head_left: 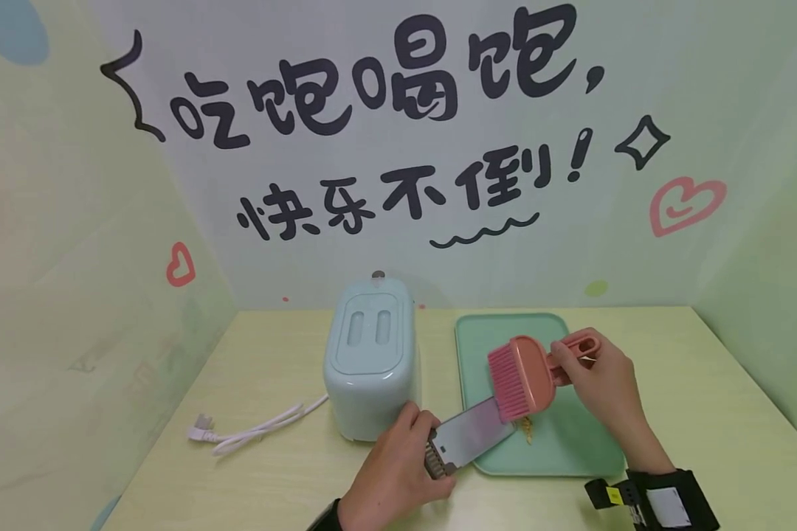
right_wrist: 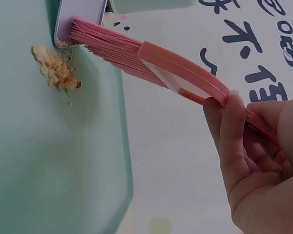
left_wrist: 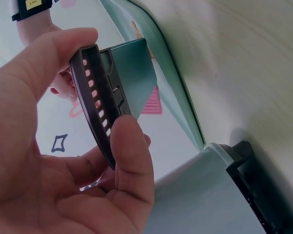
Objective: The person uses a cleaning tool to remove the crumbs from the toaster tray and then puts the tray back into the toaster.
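Crumb tray [head_left: 471,430] slants rightward from the left hand [head_left: 397,463], fingers gripping its end, tip over the green tray [head_left: 558,450]; right hand [head_left: 606,383] pinches the pink brush [head_left: 533,375], bristles pointing left

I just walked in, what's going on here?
A person's left hand holds a slim shiny tray by its dark slotted end, while the right hand holds a pink brush with its bristles at the tray's other end. Crumbs lie on the green tray below. A pale blue toaster stands nearby, its cord on the table.
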`<action>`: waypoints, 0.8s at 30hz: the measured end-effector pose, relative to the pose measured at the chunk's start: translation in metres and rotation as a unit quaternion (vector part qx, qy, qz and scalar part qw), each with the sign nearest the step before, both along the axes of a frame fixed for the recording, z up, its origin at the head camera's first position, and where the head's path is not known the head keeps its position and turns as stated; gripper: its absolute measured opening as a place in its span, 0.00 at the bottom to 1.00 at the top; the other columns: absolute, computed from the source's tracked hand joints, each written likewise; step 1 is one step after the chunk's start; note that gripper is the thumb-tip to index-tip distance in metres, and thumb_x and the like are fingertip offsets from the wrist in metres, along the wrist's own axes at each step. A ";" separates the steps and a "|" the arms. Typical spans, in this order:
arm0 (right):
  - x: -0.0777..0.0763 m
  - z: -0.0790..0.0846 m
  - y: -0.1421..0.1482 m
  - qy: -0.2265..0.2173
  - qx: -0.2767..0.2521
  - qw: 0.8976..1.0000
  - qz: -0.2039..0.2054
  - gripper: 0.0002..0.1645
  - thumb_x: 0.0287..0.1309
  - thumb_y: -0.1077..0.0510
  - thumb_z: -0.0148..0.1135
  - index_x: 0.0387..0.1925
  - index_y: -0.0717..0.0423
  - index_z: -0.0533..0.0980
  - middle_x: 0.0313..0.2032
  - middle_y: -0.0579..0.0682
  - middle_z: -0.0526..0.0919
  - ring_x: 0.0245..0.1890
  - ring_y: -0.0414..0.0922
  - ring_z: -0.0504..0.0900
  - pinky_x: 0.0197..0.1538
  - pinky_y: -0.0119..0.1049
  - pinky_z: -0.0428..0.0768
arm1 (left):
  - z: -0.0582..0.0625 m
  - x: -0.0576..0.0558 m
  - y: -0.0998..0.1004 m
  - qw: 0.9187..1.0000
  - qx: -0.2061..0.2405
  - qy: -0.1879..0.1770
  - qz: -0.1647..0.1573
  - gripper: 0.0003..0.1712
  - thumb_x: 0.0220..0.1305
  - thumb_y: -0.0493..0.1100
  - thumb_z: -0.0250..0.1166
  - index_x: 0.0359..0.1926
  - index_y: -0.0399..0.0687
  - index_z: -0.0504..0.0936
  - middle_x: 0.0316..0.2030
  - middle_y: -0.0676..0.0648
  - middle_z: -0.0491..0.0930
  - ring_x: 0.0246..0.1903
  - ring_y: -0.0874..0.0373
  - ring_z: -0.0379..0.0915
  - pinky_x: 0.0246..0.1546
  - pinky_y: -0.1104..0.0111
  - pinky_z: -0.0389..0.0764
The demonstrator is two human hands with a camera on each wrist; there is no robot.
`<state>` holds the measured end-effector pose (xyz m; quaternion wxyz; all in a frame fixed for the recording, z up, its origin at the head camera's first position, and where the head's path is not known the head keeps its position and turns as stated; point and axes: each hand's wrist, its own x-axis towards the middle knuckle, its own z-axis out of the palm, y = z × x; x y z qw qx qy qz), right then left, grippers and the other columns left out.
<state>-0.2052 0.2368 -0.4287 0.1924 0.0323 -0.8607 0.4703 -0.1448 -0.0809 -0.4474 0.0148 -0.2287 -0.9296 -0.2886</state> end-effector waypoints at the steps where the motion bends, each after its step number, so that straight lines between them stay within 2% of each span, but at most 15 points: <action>1: 0.000 0.000 0.001 0.001 0.009 1.000 0.000 0.14 0.75 0.53 0.65 0.46 0.62 0.78 0.33 0.57 0.89 0.24 0.36 0.88 0.31 0.30 0.84 | 0.000 0.000 0.000 1.000 0.001 0.001 -0.001 0.34 0.49 0.48 0.85 0.55 0.45 0.79 0.43 0.55 0.69 0.33 0.65 0.67 0.36 0.74 0.74; 7: 0.003 0.004 0.007 -0.025 0.044 0.999 0.008 0.14 0.75 0.52 0.66 0.46 0.61 0.78 0.32 0.53 0.87 0.24 0.37 0.87 0.30 0.32 0.84 | 0.001 0.000 0.001 1.000 0.000 0.001 0.001 0.34 0.50 0.49 0.84 0.55 0.45 0.79 0.43 0.55 0.69 0.34 0.65 0.67 0.36 0.74 0.75; 11: 0.005 0.009 0.013 -0.054 0.043 0.997 0.016 0.15 0.75 0.52 0.65 0.47 0.61 0.77 0.33 0.54 0.88 0.25 0.38 0.88 0.31 0.33 0.86 | 0.001 0.000 0.001 1.000 -0.001 -0.004 0.001 0.34 0.50 0.48 0.85 0.55 0.45 0.79 0.44 0.55 0.69 0.34 0.65 0.67 0.36 0.73 0.75; 13: 0.006 0.011 0.016 -0.056 0.032 0.998 0.013 0.16 0.75 0.51 0.65 0.48 0.62 0.77 0.34 0.55 0.88 0.26 0.38 0.88 0.31 0.33 0.86 | 0.001 0.000 0.001 1.000 -0.002 -0.004 0.000 0.34 0.49 0.48 0.85 0.55 0.45 0.79 0.44 0.55 0.69 0.34 0.65 0.67 0.36 0.73 0.75; 19: 0.005 0.013 0.014 -0.025 -0.050 0.998 -0.005 0.19 0.77 0.51 0.63 0.52 0.64 0.76 0.37 0.58 0.90 0.27 0.37 0.89 0.35 0.29 0.86 | 0.002 0.000 0.000 1.000 -0.005 0.001 0.001 0.35 0.49 0.49 0.85 0.55 0.45 0.79 0.44 0.55 0.69 0.34 0.65 0.67 0.36 0.73 0.75; 24: 0.002 0.004 0.003 -0.022 -0.054 0.998 0.006 0.19 0.76 0.50 0.64 0.51 0.63 0.76 0.37 0.58 0.90 0.27 0.37 0.90 0.36 0.28 0.86 | 0.000 0.000 0.000 1.000 -0.003 0.006 0.000 0.34 0.49 0.49 0.85 0.55 0.45 0.79 0.43 0.55 0.69 0.34 0.65 0.67 0.36 0.74 0.74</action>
